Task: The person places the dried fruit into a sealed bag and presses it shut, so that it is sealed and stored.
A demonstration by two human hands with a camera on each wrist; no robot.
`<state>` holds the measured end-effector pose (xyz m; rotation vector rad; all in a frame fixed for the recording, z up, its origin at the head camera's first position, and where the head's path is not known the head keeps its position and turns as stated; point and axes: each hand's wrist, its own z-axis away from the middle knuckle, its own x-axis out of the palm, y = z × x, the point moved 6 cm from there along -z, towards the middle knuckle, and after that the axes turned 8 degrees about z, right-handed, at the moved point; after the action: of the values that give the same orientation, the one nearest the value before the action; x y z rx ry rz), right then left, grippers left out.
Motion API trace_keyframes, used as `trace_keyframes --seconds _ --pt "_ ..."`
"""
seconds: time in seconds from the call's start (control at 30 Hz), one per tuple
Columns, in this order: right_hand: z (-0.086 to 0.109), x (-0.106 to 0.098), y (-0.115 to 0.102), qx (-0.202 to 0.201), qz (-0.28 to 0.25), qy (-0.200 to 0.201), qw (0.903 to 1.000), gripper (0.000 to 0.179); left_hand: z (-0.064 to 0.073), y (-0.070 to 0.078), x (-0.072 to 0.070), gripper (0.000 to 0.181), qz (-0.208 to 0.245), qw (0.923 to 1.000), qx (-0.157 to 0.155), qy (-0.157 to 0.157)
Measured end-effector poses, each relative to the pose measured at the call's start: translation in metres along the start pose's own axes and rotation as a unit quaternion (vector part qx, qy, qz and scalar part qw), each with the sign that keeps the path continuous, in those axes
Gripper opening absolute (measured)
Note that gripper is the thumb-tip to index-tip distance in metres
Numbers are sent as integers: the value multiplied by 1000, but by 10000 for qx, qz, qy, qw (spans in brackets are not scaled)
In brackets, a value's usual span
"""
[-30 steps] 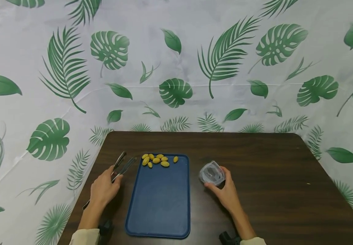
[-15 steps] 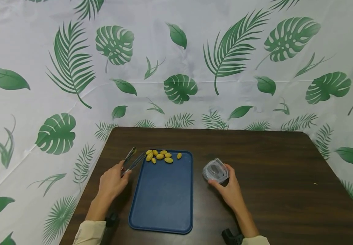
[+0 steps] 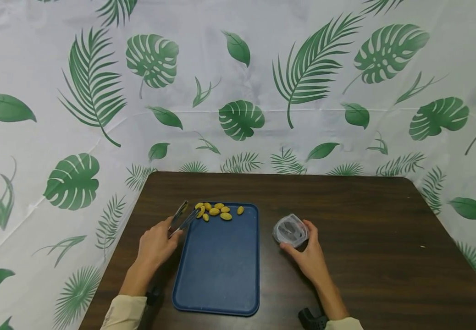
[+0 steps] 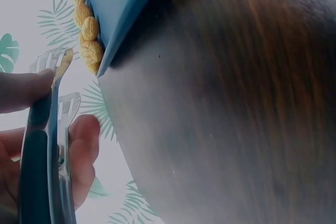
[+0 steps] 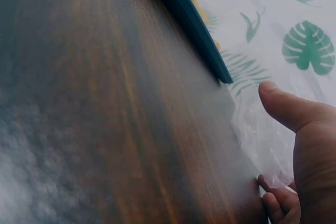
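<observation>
My left hand (image 3: 155, 245) grips metal tongs with dark handles (image 4: 37, 156), thumb on one side and fingers on the other. The tips of the tongs stand apart, near the far left corner of a blue tray (image 3: 217, 270). Several yellow oval, wrinkled pieces (image 3: 214, 211) lie in a cluster along the tray's far end, and a single yellow piece (image 3: 240, 210) sits to their right. To the right of the tray, my right hand (image 3: 312, 256) holds a clear plastic container (image 3: 290, 230) between thumb and fingers. Whether the container touches the table cannot be told.
The dark wooden table (image 3: 370, 238) extends to the right and behind the tray. A tiny pale speck (image 3: 422, 246) lies on its right side. A white cloth with green leaves (image 3: 238, 59) hangs behind the table.
My left hand has carried the tongs rightward, from beside the tray to its far left corner by the yellow pieces. The right hand stays at the container; the head view has shifted slightly.
</observation>
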<state>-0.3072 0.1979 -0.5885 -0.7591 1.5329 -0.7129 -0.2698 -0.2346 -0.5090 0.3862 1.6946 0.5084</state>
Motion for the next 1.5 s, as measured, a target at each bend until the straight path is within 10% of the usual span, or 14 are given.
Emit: trace_keyframes --seconds 1.5 --pt "0 -1 2 -252 266 90 9993 96 -6 17 26 32 -389 9985 239 -293"
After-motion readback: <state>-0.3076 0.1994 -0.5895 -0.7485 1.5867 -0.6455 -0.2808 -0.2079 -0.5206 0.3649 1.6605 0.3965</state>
